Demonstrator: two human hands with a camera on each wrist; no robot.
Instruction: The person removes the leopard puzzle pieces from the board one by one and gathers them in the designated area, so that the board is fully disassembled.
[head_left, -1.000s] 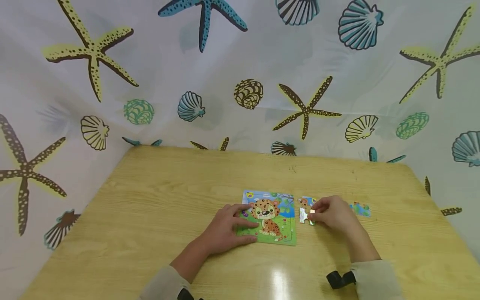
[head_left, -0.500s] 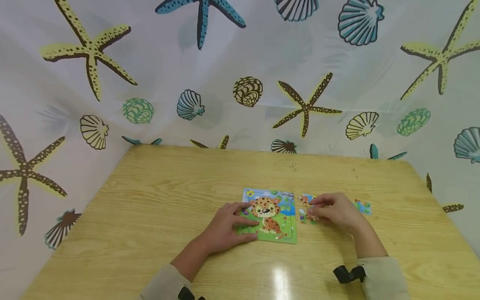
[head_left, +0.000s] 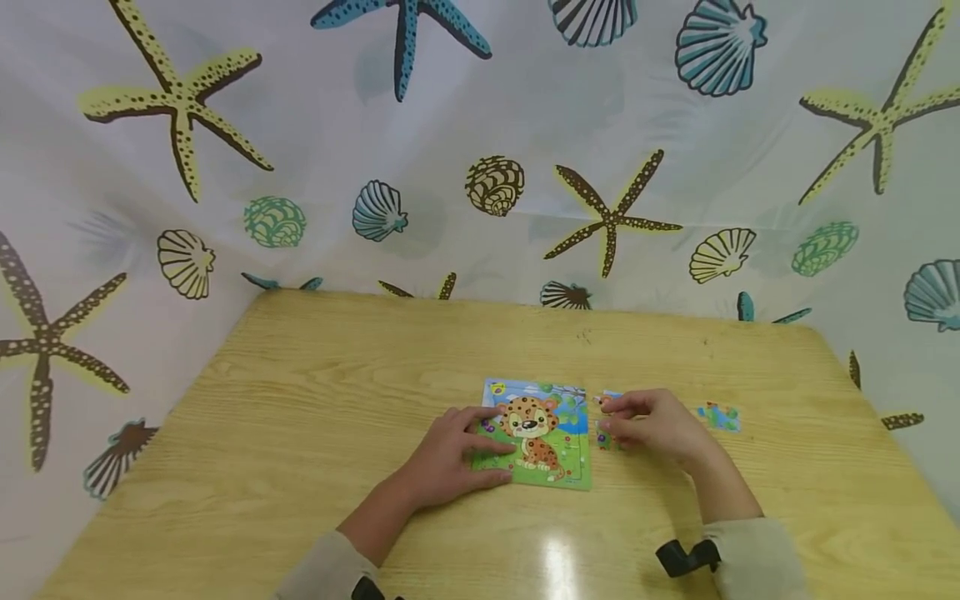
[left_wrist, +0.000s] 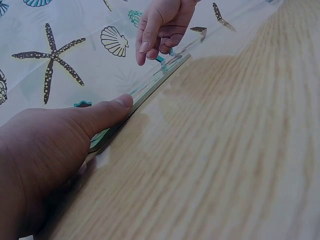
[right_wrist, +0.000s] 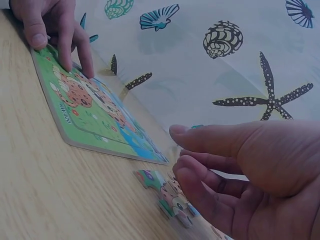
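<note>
A square jigsaw puzzle point(head_left: 558, 429) with a cartoon leopard cub lies flat on the table, its picture filled in. My left hand point(head_left: 453, 462) rests on its left side with fingers spread over the picture; in the left wrist view the thumb point(left_wrist: 112, 112) lies along the board's edge. My right hand point(head_left: 667, 427) is just right of the board, low over several loose puzzle pieces point(head_left: 603, 437), partly covering them. In the right wrist view, the thumb and fingers point(right_wrist: 200, 185) are loosely bent and apart, with nothing between them, beside the joined-looking pieces point(right_wrist: 150, 177).
Another group of puzzle pieces point(head_left: 722, 417) lies to the right, beyond the right hand. The wooden table point(head_left: 337, 375) is bordered at the back and sides by a white cloth point(head_left: 435, 150) printed with starfish and shells.
A piece that shone white near my right fingertips now lies picture side up among the others. The right hand shifted slightly right, then back left over the pieces. My left hand stayed put.
</note>
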